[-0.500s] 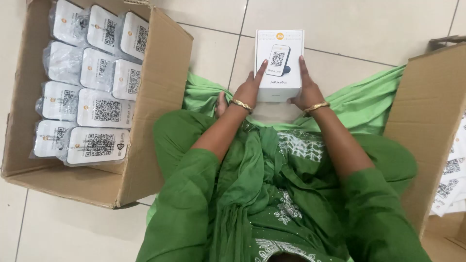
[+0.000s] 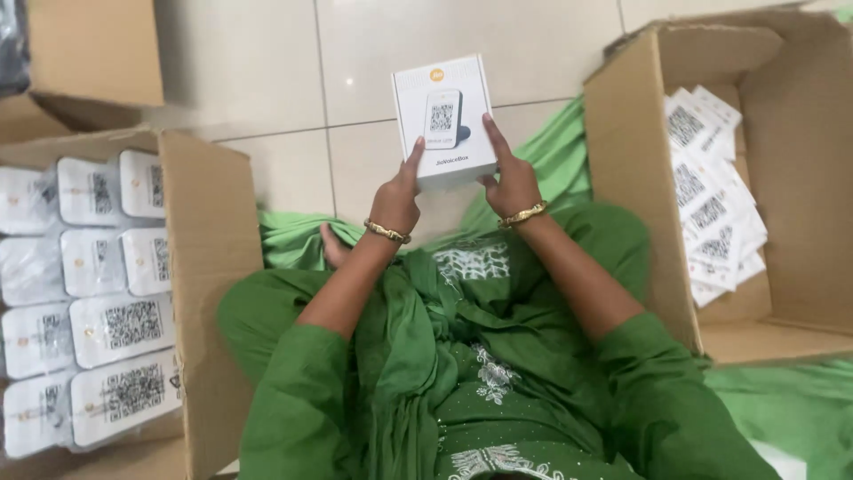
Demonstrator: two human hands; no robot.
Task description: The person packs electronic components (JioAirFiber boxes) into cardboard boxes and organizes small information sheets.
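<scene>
Small white box (image 2: pixel 444 120) held above tiled floor (image 2: pixel 267 80), pinched between left hand (image 2: pixel 395 200) and right hand (image 2: pixel 508 182), fingers closed on sides. Fingertip-only grip: box could be dropped.

I see a small white box (image 2: pixel 444 120) of smooth, matt cardboard with a printed face. The two big cartons (image 2: pixel 209 267) (image 2: pixel 635 169) are plain brown corrugated board, matt and slightly rough. White devices (image 2: pixel 124 329) in the left one shine under clear, crinkly plastic wrap. Flat white paper cards (image 2: pixel 711 213) fill the right one. The floor tiles (image 2: pixel 249 71) look glossy; the green clothing (image 2: pixel 480 356) is soft embroidered cloth; both bangles (image 2: pixel 386 232) gleam like gold metal.
</scene>
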